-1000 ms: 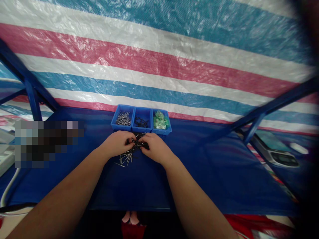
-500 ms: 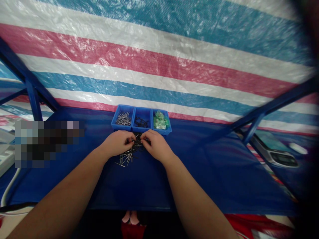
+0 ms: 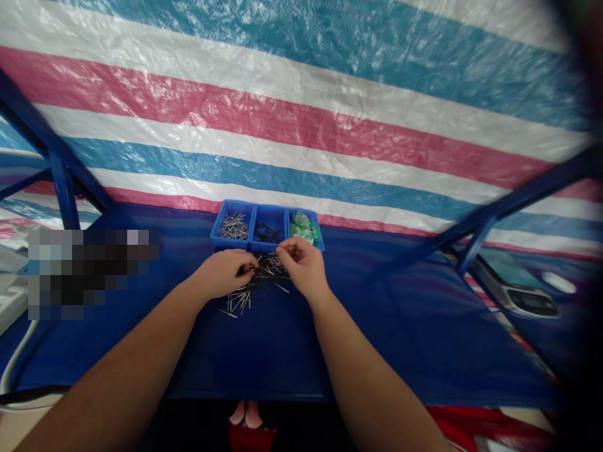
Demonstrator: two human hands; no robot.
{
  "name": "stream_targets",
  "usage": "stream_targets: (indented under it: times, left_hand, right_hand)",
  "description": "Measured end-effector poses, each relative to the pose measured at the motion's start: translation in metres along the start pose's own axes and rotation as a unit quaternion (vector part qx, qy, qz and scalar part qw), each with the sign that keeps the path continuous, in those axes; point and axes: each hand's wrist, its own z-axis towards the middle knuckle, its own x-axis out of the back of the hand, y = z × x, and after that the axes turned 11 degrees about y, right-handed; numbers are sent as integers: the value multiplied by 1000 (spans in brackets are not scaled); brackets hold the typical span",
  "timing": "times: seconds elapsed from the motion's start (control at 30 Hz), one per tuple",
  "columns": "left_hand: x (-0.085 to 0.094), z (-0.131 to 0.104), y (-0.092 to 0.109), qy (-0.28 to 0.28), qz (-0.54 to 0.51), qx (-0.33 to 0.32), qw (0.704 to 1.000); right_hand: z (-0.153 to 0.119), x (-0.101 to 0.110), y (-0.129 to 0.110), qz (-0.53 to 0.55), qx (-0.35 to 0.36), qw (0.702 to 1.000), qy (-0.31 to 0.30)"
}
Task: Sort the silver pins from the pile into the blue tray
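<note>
A loose pile of thin silver and black metal pins (image 3: 269,271), rivet-like in shape, lies on the blue table. My left hand (image 3: 227,274) rests at the pile's left side, thumb and fingers curled together among the pins. Over the right side is my right hand (image 3: 305,267), its thumb and fingertips pinched together just in front of the tray. What either hand grips is too small to make out. Behind the pile stands a blue three-compartment tray (image 3: 252,227). It holds silver pins (image 3: 234,227) at left, black pins (image 3: 267,233) in the middle and crumpled green-tinted plastic bags (image 3: 304,226) at right.
A striped plastic sheet (image 3: 301,125) hangs behind the blue table (image 3: 400,326). Blue metal frame bars (image 3: 61,185) rise at both sides. Beyond the right bar sits a device like a digital scale (image 3: 530,301). A white cable (image 3: 19,358) runs down at the left.
My right hand has moved right and slightly up, away from the left hand, uncovering more of the pile. A silver pin now shows at the pile's right edge. The left hand stays nearly in place.
</note>
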Motion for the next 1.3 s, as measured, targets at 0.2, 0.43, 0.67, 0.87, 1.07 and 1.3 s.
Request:
stream_targets:
  times: [0.2,0.43,0.67,0.87,1.07,1.3]
  left_hand:
    - [-1,-1,-1,3,3,6,1000]
    - [-1,0,-1,13,9,10,1000]
    - [0,1,-1,16,3,8,1000]
    - [2,1,0,22,1,10,1000]
    - [2,0,0,23,8,6,1000]
    - [3,1,1,11,1,17,1000]
  right_hand:
    - [6,-2,8,92,-40,995,5]
    - [-1,10,-7,-166,102,976,-99]
    - [-10,2,-9,-291,207,907,-224]
    - [-11,-5,-7,-300,210,902,-229]
    - [-8,-3,-7,-270,195,916,-225]
    - [-6,4,-13,-176,114,965,-159]
